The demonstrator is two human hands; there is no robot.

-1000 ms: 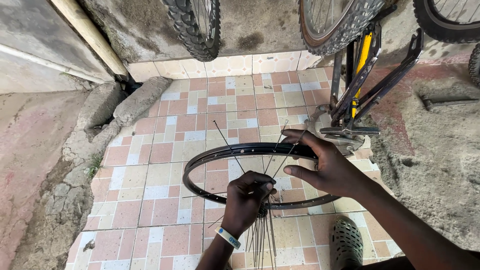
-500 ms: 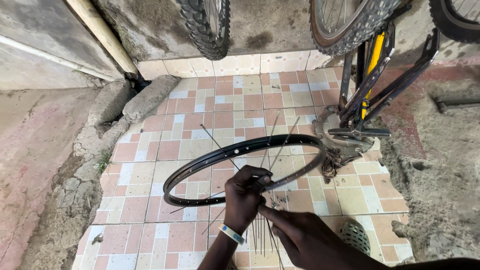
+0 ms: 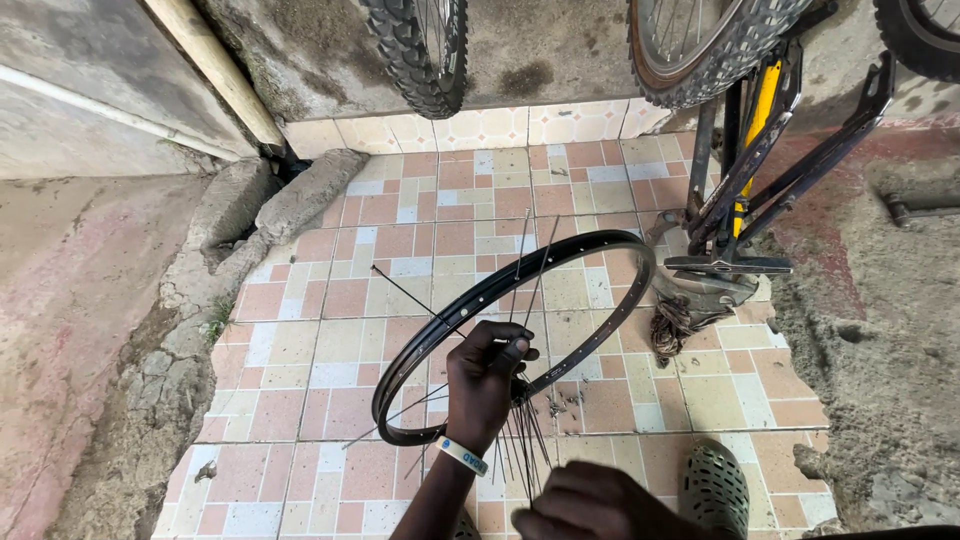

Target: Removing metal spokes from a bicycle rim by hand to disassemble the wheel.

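A bare black bicycle rim [image 3: 481,295] stands tilted over the tiled floor [image 3: 330,300]. My left hand [image 3: 487,383], with a pale wristband, grips the middle of the wheel, where thin loose spokes [image 3: 522,440] gather. Some spokes fan up through the rim; a bundle of them hangs down. The hub itself is hidden under my fingers. My right hand [image 3: 592,503] is low at the frame's bottom edge with its fingers curled. It sits just right of the hanging spoke ends, and whether it holds any is hidden.
Two knobby bicycle tyres [image 3: 422,50] [image 3: 700,45] lean on the far wall. A bicycle frame with a yellow part [image 3: 750,140] stands at the right, with a rope bundle [image 3: 675,325] below it. Small metal bits [image 3: 570,400] lie on the tiles. A green perforated shoe [image 3: 716,487] is at the bottom right, and a rough concrete kerb [image 3: 225,225] at the left.
My right hand let go of the rim's right side and dropped back to the bottom of the view. The rim swung and tilted further away. My left hand kept its grip at the centre.
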